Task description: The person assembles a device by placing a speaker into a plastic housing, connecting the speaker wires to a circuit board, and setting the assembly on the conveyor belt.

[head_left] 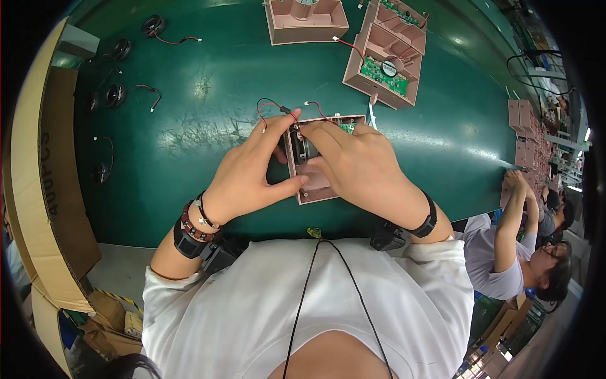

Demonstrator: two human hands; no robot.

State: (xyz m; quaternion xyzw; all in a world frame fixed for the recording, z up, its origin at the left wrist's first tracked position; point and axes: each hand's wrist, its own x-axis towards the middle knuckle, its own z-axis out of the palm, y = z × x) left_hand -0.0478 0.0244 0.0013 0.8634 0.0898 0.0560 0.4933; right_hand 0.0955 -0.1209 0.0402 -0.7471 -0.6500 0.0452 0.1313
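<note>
A pink plastic housing (320, 193), open at the top, lies on the bench in front of me. My left hand (247, 167) grips its left side, thumb at the near corner and fingers at the far one. Inside the housing, at its left wall, sits a round speaker (305, 150) with a metal back. The fingers and thumb of my right hand (361, 158) are closed about the speaker, hiding part of it. A green circuit board (347, 127) shows at the housing's far right. Red and black wires (270, 103) with a white plug stick out past the far edge.
Several loose black speakers (116, 95) with wires lie at the left of the green bench (208, 151). Other pink housings (307, 33) stand at the back, some holding boards. A cardboard box (60, 170) borders the left; a co-worker (505, 252) works at right.
</note>
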